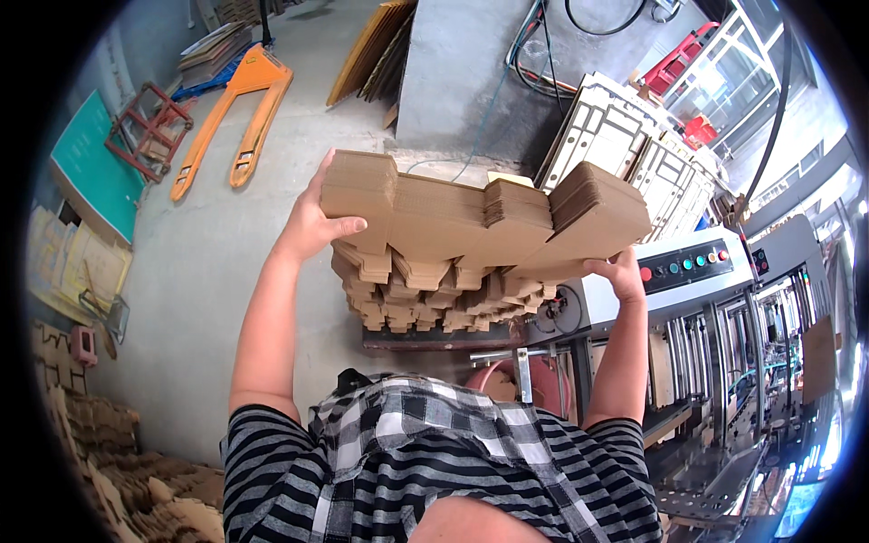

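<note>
Between my two hands is a thick bundle of flat die-cut cardboard blanks [444,217], brown, with notched edges. My left hand [315,217] grips its left end, thumb on the near face and fingers behind. At the right end my right hand [623,275] holds the lower corner, its thumb in front and the other fingers mostly hidden. Below the bundle rises a tall pile of similar cardboard blanks [425,294], stacked in staggered layers on a dark low platform [425,340]. Whether the bundle touches the pile's top I cannot tell.
A machine with a button panel [692,267] stands close on the right, a pink bin [534,380] beside it. Cutting boards [602,127] lean behind. An orange pallet jack [244,100] stands far left; cardboard scraps [136,471] lie near left.
</note>
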`<move>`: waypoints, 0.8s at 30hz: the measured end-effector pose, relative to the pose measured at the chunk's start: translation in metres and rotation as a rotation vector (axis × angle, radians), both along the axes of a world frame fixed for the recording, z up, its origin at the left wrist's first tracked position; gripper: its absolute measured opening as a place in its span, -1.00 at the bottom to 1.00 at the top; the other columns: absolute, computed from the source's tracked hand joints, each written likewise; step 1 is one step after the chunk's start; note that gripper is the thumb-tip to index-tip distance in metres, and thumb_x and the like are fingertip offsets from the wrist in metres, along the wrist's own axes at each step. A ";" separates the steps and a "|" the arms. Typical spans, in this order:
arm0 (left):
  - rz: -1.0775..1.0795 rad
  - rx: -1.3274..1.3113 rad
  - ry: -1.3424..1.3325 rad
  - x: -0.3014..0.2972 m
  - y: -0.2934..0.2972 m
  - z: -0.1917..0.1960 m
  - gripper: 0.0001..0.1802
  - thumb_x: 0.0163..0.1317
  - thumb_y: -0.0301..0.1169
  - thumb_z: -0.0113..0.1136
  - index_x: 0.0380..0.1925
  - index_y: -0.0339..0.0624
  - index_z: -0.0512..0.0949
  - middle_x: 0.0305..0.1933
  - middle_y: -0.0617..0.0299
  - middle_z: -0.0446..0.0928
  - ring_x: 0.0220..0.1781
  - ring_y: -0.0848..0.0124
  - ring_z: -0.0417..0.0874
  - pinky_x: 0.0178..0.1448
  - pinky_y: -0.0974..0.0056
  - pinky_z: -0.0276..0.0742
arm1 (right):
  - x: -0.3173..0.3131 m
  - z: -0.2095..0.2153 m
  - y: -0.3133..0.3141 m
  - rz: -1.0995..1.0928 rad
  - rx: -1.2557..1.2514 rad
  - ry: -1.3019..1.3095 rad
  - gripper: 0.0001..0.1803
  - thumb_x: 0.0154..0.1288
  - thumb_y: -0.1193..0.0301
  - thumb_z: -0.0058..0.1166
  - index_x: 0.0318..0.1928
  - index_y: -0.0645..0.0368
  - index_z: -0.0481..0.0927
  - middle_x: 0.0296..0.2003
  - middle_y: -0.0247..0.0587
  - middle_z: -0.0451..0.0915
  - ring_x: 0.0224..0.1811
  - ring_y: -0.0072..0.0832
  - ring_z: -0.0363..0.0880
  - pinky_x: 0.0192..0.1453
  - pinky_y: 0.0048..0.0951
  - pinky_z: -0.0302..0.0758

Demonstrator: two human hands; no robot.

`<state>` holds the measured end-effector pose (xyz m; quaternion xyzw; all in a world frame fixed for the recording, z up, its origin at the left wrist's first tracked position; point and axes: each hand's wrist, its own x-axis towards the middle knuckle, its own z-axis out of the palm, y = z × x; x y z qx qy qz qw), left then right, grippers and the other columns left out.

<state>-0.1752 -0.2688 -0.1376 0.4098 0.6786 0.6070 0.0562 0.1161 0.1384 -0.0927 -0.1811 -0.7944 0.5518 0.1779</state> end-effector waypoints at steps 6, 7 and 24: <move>0.026 0.078 -0.016 0.010 0.005 0.024 0.20 -0.17 -0.17 0.54 0.41 -0.21 -0.02 0.41 -0.02 0.16 0.42 0.20 0.23 0.43 0.15 0.17 | -0.009 0.018 -0.019 -0.036 0.228 -0.118 -0.46 -0.26 0.53 0.39 -0.13 0.32 0.55 -0.26 -0.23 0.62 -0.17 -0.45 0.55 -0.04 -0.40 0.48; 0.045 0.075 0.011 0.009 0.004 0.024 0.21 -0.17 -0.17 0.55 0.41 -0.21 -0.02 0.41 -0.02 0.17 0.42 0.20 0.23 0.43 0.15 0.17 | -0.006 0.014 -0.018 -0.041 0.234 -0.069 -0.45 -0.26 0.52 0.40 -0.12 0.31 0.55 -0.25 -0.23 0.61 -0.17 -0.45 0.55 -0.03 -0.40 0.48; 0.045 0.000 -0.089 -0.015 0.013 0.027 -0.01 -0.23 -0.27 0.58 0.26 -0.15 0.26 0.17 0.12 0.44 0.24 0.29 0.43 0.31 0.21 0.32 | -0.024 0.008 -0.009 -0.053 0.161 0.015 -0.44 -0.25 0.64 0.38 -0.09 0.28 0.54 -0.26 -0.27 0.60 -0.19 -0.46 0.58 -0.11 -0.41 0.56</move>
